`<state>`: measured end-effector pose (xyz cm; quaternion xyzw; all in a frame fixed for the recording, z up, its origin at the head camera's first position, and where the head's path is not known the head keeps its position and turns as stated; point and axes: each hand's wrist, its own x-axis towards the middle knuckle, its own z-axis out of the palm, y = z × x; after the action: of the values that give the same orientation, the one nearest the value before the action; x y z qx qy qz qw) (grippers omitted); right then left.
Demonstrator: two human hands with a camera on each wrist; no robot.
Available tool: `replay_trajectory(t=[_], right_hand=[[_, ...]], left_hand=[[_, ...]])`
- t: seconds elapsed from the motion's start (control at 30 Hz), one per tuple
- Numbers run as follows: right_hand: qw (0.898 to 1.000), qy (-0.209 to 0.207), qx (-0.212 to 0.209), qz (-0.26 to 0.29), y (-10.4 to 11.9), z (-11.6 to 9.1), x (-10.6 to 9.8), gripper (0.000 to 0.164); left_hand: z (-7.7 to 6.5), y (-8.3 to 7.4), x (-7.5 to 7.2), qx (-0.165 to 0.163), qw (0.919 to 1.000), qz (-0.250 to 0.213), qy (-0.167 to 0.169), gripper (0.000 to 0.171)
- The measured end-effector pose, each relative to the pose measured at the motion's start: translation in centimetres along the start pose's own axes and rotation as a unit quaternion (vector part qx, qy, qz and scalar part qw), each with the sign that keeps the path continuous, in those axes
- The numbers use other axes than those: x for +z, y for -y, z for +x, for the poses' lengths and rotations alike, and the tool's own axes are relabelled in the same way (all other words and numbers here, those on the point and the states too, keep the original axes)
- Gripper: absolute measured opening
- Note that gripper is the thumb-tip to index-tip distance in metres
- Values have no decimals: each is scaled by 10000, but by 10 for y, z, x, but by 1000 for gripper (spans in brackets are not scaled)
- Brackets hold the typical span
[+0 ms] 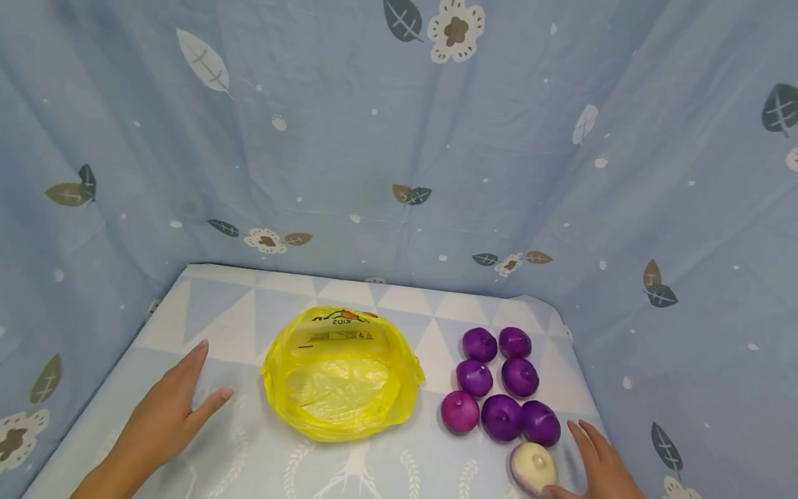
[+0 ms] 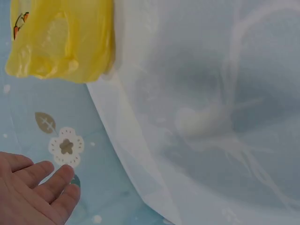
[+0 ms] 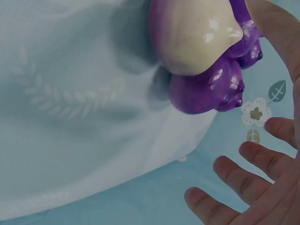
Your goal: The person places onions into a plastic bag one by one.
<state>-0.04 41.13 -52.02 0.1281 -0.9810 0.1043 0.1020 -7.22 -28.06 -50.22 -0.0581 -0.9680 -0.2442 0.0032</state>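
Note:
A yellow plastic bag [image 1: 339, 395] lies with its mouth spread wide in the middle of the table. To its left my left hand [image 1: 163, 409] hovers, thumb and fingers apart, holding nothing. At the right stand several purple onions [image 1: 501, 417], shiny and bunched together, one of them more magenta [image 1: 460, 412]. Nearest to me is a cream-and-purple turnip-like vegetable [image 1: 533, 468], large and pale in the right wrist view [image 3: 197, 37]. My right hand [image 1: 601, 464] is beside it with fingers spread, thumb tip right at its lower edge.
The table is covered with a pale cloth [image 1: 249, 436] printed with triangles and sprigs. A blue curtain [image 1: 349, 138] with leaves and flowers hangs behind and along both sides, close to the table's edges.

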Motion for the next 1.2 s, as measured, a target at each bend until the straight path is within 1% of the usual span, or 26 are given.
replay_trajectory(t=[0.03, 0.1, 0.17, 0.27, 0.33, 0.57, 0.7, 0.77, 0.83, 0.93, 1.13, 1.2], right_hand=[[9999, -104, -63, 25, 1, 0, 1, 115], [9999, -127, -62, 76, 4, 0, 1, 112], [9999, -15, 48, 151, 8, -1, 1, 110], [9990, 264, 322, 184, 14, -2, 0, 109], [9983, 345, 435, 186, 16, -3, 1, 108], [9985, 192, 406, 313, 22, -2, 5, 97], [9966, 388, 637, 346, 27, -3, 7, 91], [9952, 527, 753, 349, 29, -3, 9, 89], [9947, 574, 787, 322, 31, -4, 11, 88], [9947, 551, 819, 288, 35, -4, 12, 88], [9914, 756, 978, 433, 40, -2, 13, 89], [9915, 737, 965, 479, 41, -3, 14, 88]], left_hand=[[2, -4, 1, -14, 10000, 27, -8, 102], [3, -12, 2, 8, 9999, 64, -117, 101], [4, -17, 3, 44, 9995, 102, -304, 98], [5, -22, 5, 118, 9981, 130, -585, 92], [5, -27, 6, 164, 9972, 129, -719, 89], [9, -41, 13, 241, 9947, 75, -997, 70], [13, -47, 19, 294, 9927, -9, -1168, 59], [15, -50, 22, 294, 9914, -11, -1277, 56], [17, -53, 25, 272, 9904, -2, -1357, 54], [21, -59, 29, 229, 9894, -20, -1433, 52], [26, -69, 35, 53, 9910, -241, -1314, 53], [27, -70, 37, 1, 9913, -302, -1282, 53]])
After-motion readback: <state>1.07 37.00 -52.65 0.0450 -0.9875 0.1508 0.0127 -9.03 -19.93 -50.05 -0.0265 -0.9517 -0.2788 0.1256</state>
